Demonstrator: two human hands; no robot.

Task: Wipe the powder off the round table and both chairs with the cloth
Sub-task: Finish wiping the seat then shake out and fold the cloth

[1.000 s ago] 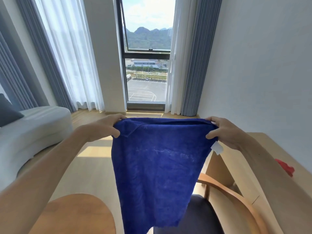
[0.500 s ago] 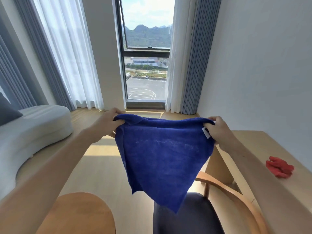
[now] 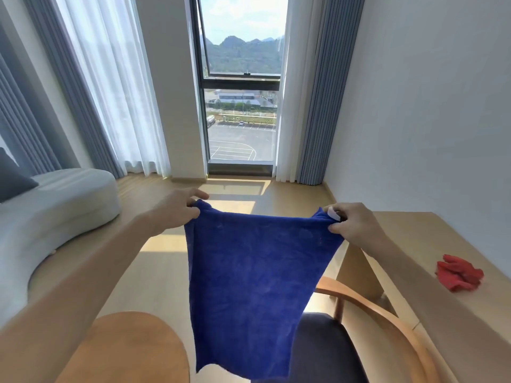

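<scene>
Holding the blue cloth (image 3: 257, 286) spread by its top corners, left hand (image 3: 177, 214) and right hand (image 3: 354, 225) each pinched shut on one, hanging clear above the round bench (image 3: 130, 352) and chair (image 3: 326, 352), probably to find a clean face before wiping.

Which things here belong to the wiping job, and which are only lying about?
For the job:
- blue cloth, held up by left hand and right hand
- round wooden table
- wooden chair with dark seat

Just lying about:
- red cloth on the desk
- grey sofa
</scene>
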